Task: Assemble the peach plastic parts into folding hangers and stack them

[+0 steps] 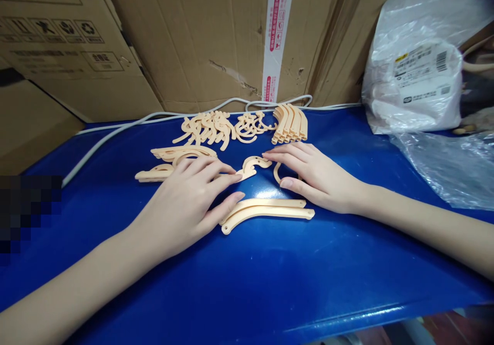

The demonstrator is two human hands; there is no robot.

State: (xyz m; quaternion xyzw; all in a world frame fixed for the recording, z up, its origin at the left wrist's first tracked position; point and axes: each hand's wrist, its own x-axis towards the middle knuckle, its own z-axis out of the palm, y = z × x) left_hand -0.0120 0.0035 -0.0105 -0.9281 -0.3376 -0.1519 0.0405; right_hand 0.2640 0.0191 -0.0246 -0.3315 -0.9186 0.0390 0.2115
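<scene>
My left hand (193, 195) lies low over the table, fingers stretched and thumb apart, its fingertips at one end of a wavy beige plastic piece (254, 165). At that piece's other end are the fingertips of my right hand (309, 172), also spread. A curved beige hook (277, 173) shows partly under the right hand; the rest is hidden. Two long, gently bent beige arms (270, 211) lie side by side in front, near my left thumb. Beyond the left hand rest flat beige pieces (154, 172), partly covered by it.
Behind the hands lie a pile of curved beige pieces (208, 128), a cluster of small hooks (252, 126) and a neat row of bent arms (289, 123). A white cable (116, 135) runs along the cardboard (193, 41). Clear plastic bags (412, 87) sit at right on the blue table (328, 273).
</scene>
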